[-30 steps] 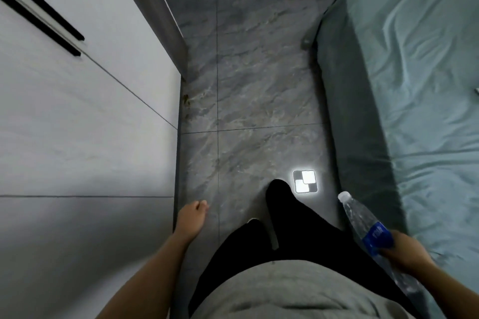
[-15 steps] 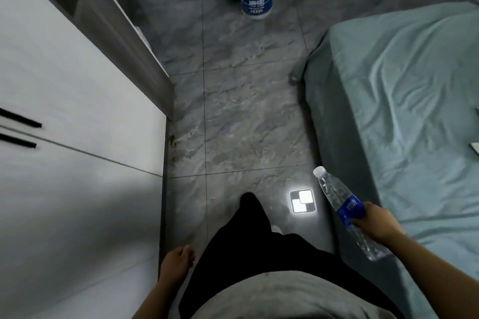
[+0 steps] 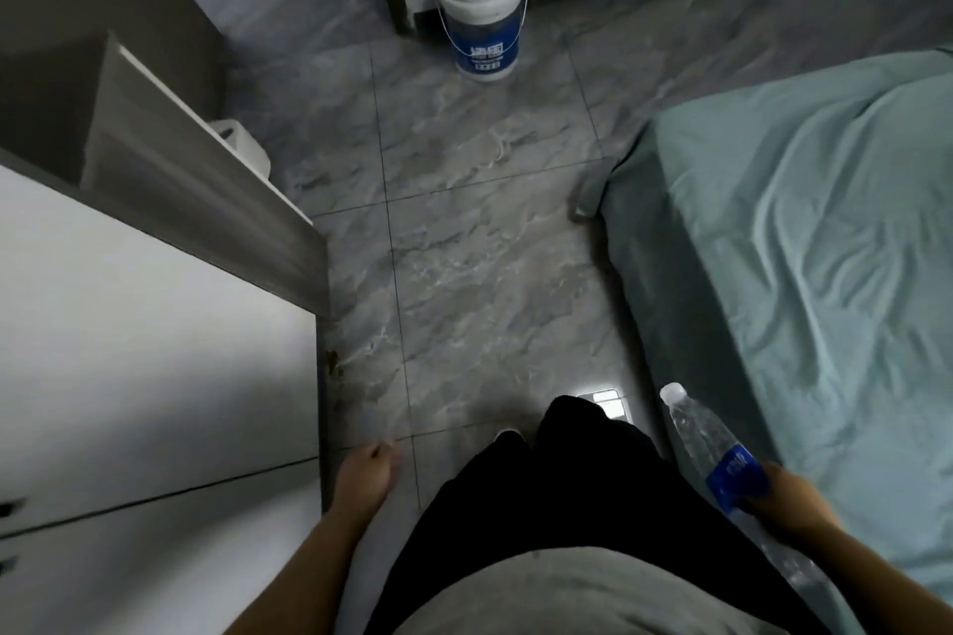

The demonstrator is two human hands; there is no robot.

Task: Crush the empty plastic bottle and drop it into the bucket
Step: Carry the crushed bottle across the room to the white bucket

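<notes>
My right hand point(image 3: 786, 500) grips a clear plastic bottle point(image 3: 704, 438) around its blue label, at the lower right beside the bed. The bottle has a white cap that points up and away from me, and its body looks uncrushed. A white bucket point(image 3: 479, 0) with a blue label and a wire handle stands open on the floor far ahead, by a dark door frame. My left hand point(image 3: 367, 472) hangs at my side near the cabinet, fingers loosely curled, holding nothing.
White cabinets point(image 3: 154, 351) with a grey end panel line the left. A bed with a teal sheet point(image 3: 825, 248) fills the right. Grey marble tiles point(image 3: 464, 248) run between them toward the bucket. A white roll point(image 3: 242, 144) sits on the floor behind the cabinet. My dark trouser legs are below.
The view has tilted up and forward, so the bucket shows whole and nearer. My left hand swung back and then forward again. The bottle stays in my right hand.
</notes>
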